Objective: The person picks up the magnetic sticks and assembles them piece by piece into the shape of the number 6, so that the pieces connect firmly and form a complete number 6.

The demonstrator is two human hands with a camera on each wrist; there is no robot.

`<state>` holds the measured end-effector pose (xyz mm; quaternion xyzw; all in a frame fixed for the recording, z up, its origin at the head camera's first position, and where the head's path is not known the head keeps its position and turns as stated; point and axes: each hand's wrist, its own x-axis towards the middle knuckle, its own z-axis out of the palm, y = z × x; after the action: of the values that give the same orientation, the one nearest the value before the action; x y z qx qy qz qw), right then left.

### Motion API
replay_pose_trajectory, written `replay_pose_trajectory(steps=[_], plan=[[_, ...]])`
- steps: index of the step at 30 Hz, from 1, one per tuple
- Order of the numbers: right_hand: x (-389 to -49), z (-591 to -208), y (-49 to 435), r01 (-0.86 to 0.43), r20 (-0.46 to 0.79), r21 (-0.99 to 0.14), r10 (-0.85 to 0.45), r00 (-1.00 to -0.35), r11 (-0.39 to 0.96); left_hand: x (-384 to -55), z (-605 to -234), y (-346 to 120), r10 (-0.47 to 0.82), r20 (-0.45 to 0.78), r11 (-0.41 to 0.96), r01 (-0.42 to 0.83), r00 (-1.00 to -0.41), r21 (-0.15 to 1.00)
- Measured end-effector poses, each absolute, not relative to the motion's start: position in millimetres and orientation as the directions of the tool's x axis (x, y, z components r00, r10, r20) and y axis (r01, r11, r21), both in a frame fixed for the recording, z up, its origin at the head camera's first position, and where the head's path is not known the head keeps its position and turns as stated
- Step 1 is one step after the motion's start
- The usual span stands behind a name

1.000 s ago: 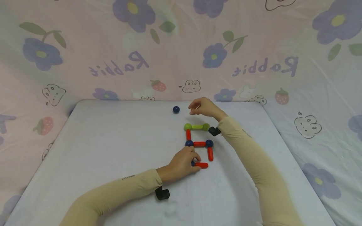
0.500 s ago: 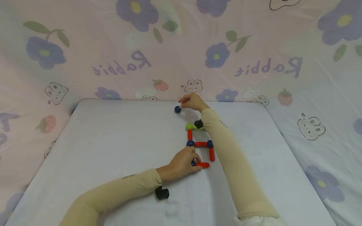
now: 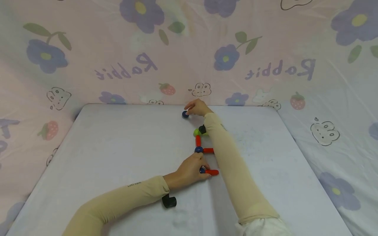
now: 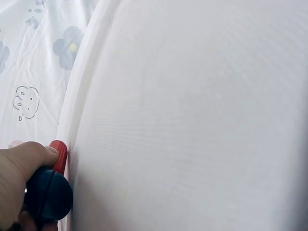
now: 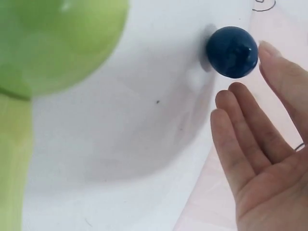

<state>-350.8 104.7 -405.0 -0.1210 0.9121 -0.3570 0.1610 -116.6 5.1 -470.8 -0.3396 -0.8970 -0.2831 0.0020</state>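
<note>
My left hand point(image 3: 189, 171) pinches a short red building rod point(image 3: 213, 172) joined to a blue ball point(image 4: 53, 197), with the thumb on the rod in the left wrist view. At the table's far side, my right hand point(image 3: 198, 107) reaches to a loose dark blue ball point(image 5: 232, 52). Its thumb tip is right at the ball's edge; the other fingers lie nearly straight just below it in the right wrist view. Between the hands lies a frame of rods and balls: a green ball point(image 3: 196, 132), an upright red rod point(image 3: 198, 141), a blue ball point(image 3: 199, 149) and a sideways red rod point(image 3: 208, 150).
My right sleeve point(image 3: 233, 167) covers the right part of the frame. A green rod point(image 5: 14, 163) shows large in the right wrist view. Behind the white table point(image 3: 133, 137) hangs a flowered cloth point(image 3: 183, 65). A black wrist camera point(image 3: 169, 201) sits under the left wrist.
My right hand has moved left over the frame to the loose blue ball, and its arm now hides the frame's right side. The left hand keeps its hold.
</note>
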Motion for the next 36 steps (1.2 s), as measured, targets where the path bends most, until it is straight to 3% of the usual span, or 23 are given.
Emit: replay_pose_trajectory(steps=[8,25,36], plan=[[-352,-408,100,-0.108,-0.247,-0.637,-0.334,-0.910,0.764,-117,-473,4,0.600,0.222,0.590,0.612,-0.769,0.527],[-350,-411,95,-0.094,-0.267,-0.651,-0.344,-0.900,0.753,-115,-471,3,0.605,0.203,0.593,0.606,-0.770,0.530],[-350,-402,103,-0.163,-0.236,-0.637,-0.392,-0.889,0.753,-116,-471,4,0.600,0.203,0.601,0.603,-0.774,0.525]])
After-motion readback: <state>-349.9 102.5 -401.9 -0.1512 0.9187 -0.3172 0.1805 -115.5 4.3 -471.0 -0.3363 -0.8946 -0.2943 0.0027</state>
